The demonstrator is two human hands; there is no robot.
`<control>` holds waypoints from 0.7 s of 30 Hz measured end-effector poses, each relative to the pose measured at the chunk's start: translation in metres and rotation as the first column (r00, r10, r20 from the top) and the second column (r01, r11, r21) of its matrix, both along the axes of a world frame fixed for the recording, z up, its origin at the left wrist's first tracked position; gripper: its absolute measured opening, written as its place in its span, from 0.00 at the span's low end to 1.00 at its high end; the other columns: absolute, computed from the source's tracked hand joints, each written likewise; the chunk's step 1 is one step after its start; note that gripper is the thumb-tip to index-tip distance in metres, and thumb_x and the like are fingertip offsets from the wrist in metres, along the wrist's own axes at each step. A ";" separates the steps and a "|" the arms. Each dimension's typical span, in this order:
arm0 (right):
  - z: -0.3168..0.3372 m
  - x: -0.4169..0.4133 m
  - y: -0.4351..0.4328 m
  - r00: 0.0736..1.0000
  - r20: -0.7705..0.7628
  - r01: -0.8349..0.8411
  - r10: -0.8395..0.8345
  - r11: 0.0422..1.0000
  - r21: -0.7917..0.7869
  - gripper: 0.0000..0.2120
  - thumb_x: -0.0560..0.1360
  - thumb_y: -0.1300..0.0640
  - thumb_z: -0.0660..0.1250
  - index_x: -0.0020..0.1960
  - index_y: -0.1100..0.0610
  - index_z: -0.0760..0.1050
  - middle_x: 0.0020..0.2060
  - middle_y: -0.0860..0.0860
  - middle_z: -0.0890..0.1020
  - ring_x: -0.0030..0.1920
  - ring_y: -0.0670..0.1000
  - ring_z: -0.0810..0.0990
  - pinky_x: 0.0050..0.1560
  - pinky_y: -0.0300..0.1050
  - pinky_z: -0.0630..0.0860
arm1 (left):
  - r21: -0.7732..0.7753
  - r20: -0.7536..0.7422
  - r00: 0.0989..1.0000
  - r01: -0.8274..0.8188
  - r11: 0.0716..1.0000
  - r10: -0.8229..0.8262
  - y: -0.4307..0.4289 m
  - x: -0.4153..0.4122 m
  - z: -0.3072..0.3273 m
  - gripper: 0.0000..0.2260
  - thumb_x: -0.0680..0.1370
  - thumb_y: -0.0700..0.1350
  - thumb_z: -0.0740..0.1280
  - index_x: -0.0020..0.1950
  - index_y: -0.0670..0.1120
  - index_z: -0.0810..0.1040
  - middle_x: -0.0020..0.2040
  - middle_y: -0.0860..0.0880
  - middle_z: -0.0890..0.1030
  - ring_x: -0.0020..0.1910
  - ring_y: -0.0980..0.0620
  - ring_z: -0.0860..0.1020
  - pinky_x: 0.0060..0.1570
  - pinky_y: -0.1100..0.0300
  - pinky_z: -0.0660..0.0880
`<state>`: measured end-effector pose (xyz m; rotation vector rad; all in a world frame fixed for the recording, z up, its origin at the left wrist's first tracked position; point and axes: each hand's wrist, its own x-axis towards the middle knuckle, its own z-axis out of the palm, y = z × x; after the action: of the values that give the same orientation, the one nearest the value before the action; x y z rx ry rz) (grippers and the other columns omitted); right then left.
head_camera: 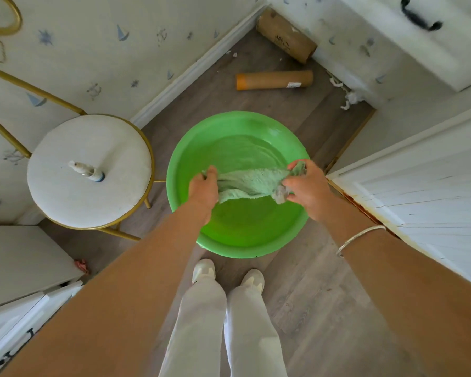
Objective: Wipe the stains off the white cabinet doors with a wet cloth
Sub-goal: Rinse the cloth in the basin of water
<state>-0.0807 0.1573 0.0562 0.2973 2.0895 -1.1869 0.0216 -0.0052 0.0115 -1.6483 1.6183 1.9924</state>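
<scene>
Over the basin (297,227) on the floor, the left hand (204,187) and right hand (306,186) each pinch an end of the cloth (252,183), probably wetting it; next likely comes wringing, then carrying it to the cabinet door (419,186).

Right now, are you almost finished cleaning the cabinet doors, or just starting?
Just starting. Done: the green basin holds water, and the green cloth looks wet. In hand: the left hand and right hand each grip an end of the cloth above the basin. Left: all the wiping; the white cabinet door on the right has no hand on it, with brown marks along its edge.
</scene>
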 end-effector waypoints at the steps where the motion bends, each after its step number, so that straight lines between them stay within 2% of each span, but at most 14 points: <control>1: 0.015 -0.007 0.000 0.998 -0.042 0.049 -0.052 0.997 -0.056 0.15 0.73 0.74 0.64 0.52 0.56 0.72 0.51 0.58 0.77 0.50 0.56 0.81 0.45 0.50 0.82 | -0.042 -0.012 1.000 0.015 0.999 -0.016 -0.004 -0.004 0.012 0.14 0.82 0.53 0.58 0.53 0.42 0.74 0.43 0.47 0.78 0.45 0.48 0.78 0.46 0.56 0.77; 2: 0.024 -0.011 0.000 0.996 -0.051 0.073 -0.080 0.990 -0.117 0.15 0.73 0.75 0.63 0.54 0.58 0.72 0.51 0.59 0.78 0.46 0.55 0.81 0.43 0.48 0.81 | -0.081 -0.024 1.000 0.015 0.997 -0.017 -0.006 -0.006 0.022 0.14 0.82 0.52 0.59 0.52 0.42 0.74 0.42 0.48 0.77 0.43 0.49 0.77 0.42 0.58 0.75; 3: 0.041 -0.015 -0.002 0.994 -0.059 0.080 -0.091 0.983 -0.165 0.14 0.73 0.75 0.62 0.55 0.62 0.72 0.50 0.62 0.78 0.42 0.54 0.81 0.42 0.47 0.80 | -0.100 -0.050 0.999 -0.012 0.995 0.007 -0.008 -0.011 0.038 0.13 0.82 0.52 0.59 0.51 0.42 0.74 0.42 0.49 0.76 0.42 0.50 0.76 0.43 0.58 0.75; 5: 0.077 -0.021 -0.007 0.993 -0.051 0.090 -0.106 0.962 -0.256 0.11 0.75 0.74 0.59 0.55 0.65 0.73 0.44 0.64 0.77 0.36 0.52 0.78 0.38 0.43 0.77 | -0.024 -0.119 0.989 -0.097 0.995 0.093 -0.013 -0.023 0.074 0.10 0.82 0.49 0.59 0.46 0.45 0.73 0.42 0.49 0.74 0.42 0.51 0.74 0.50 0.52 0.76; 7: 0.112 -0.022 -0.013 0.978 0.066 0.209 -0.199 0.891 -0.403 0.13 0.78 0.71 0.54 0.48 0.61 0.75 0.37 0.58 0.74 0.30 0.47 0.73 0.31 0.36 0.73 | 0.129 -0.193 0.961 -0.175 0.976 0.198 -0.018 -0.037 0.108 0.10 0.83 0.45 0.58 0.42 0.48 0.72 0.41 0.49 0.73 0.38 0.52 0.73 0.46 0.50 0.75; 9: 0.154 -0.019 -0.014 0.948 0.215 0.316 -0.234 0.758 -0.570 0.18 0.79 0.66 0.50 0.36 0.58 0.73 0.26 0.54 0.67 0.21 0.45 0.67 0.26 0.36 0.71 | 0.305 -0.270 0.921 -0.194 0.932 0.280 -0.023 -0.050 0.151 0.11 0.83 0.43 0.56 0.43 0.49 0.73 0.37 0.48 0.71 0.33 0.52 0.69 0.38 0.56 0.72; 11: 0.188 -0.015 -0.017 0.937 0.284 0.343 -0.204 0.690 -0.637 0.23 0.80 0.57 0.52 0.26 0.55 0.67 0.19 0.50 0.63 0.18 0.46 0.64 0.27 0.35 0.70 | 0.428 -0.324 0.881 -0.190 0.884 0.346 -0.025 -0.062 0.189 0.14 0.83 0.50 0.57 0.39 0.48 0.72 0.35 0.48 0.70 0.32 0.51 0.69 0.41 0.54 0.72; 12: 0.205 -0.012 -0.018 0.927 0.304 0.369 -0.221 0.682 -0.631 0.23 0.80 0.50 0.55 0.27 0.54 0.66 0.19 0.49 0.63 0.18 0.46 0.65 0.31 0.36 0.72 | 0.459 -0.343 0.865 -0.186 0.869 0.367 -0.025 -0.066 0.212 0.18 0.82 0.55 0.58 0.35 0.48 0.70 0.32 0.48 0.70 0.30 0.51 0.69 0.41 0.54 0.73; 14: 0.225 -0.005 -0.020 0.932 0.248 0.360 -0.266 0.761 -0.540 0.22 0.79 0.39 0.58 0.37 0.56 0.69 0.22 0.51 0.65 0.20 0.48 0.66 0.43 0.44 0.78 | 0.434 -0.378 0.860 -0.161 0.887 0.341 -0.023 -0.069 0.249 0.22 0.81 0.59 0.57 0.31 0.48 0.64 0.26 0.50 0.66 0.25 0.54 0.65 0.32 0.62 0.72; 15: 0.232 -0.002 -0.021 0.948 0.175 0.318 -0.267 0.833 -0.452 0.24 0.78 0.35 0.56 0.44 0.56 0.71 0.25 0.53 0.67 0.22 0.49 0.66 0.43 0.46 0.79 | 0.380 -0.397 0.867 -0.142 0.914 0.300 -0.022 -0.070 0.265 0.21 0.81 0.57 0.56 0.31 0.48 0.63 0.24 0.52 0.64 0.24 0.55 0.63 0.27 0.64 0.66; 16: 0.239 0.001 -0.024 0.965 0.094 0.261 -0.243 0.900 -0.349 0.25 0.78 0.34 0.54 0.49 0.56 0.71 0.29 0.54 0.69 0.22 0.49 0.66 0.35 0.44 0.76 | 0.322 -0.414 0.872 -0.126 0.938 0.259 -0.020 -0.071 0.278 0.20 0.82 0.53 0.56 0.31 0.49 0.62 0.22 0.54 0.64 0.24 0.56 0.61 0.25 0.63 0.62; 17: 0.245 0.005 -0.028 0.978 0.027 0.206 -0.206 0.942 -0.263 0.24 0.79 0.34 0.52 0.51 0.54 0.71 0.31 0.54 0.69 0.22 0.49 0.66 0.27 0.40 0.71 | 0.268 -0.422 0.882 -0.099 0.958 0.209 -0.017 -0.071 0.290 0.19 0.82 0.49 0.55 0.31 0.49 0.62 0.20 0.55 0.64 0.24 0.57 0.61 0.24 0.64 0.60; 18: 0.251 0.008 -0.033 0.985 -0.037 0.156 -0.168 0.964 -0.214 0.21 0.80 0.36 0.51 0.48 0.52 0.70 0.31 0.53 0.69 0.23 0.48 0.67 0.26 0.39 0.66 | 0.206 -0.429 0.890 -0.068 0.976 0.153 -0.015 -0.071 0.298 0.18 0.81 0.45 0.55 0.31 0.49 0.62 0.19 0.55 0.64 0.24 0.57 0.61 0.23 0.64 0.59; 21: 0.271 0.022 -0.045 0.963 -0.267 -0.006 -0.029 0.992 -0.129 0.18 0.83 0.47 0.50 0.40 0.52 0.70 0.35 0.48 0.69 0.35 0.48 0.69 0.37 0.42 0.66 | 0.048 -0.433 0.901 0.024 0.999 -0.001 -0.005 -0.062 0.319 0.14 0.77 0.40 0.54 0.31 0.47 0.63 0.25 0.52 0.64 0.24 0.55 0.60 0.24 0.63 0.58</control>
<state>-0.0591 0.1125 0.3275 0.0917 2.2285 -1.4291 -0.0400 -0.0106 0.3306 -1.2270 1.6704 2.5056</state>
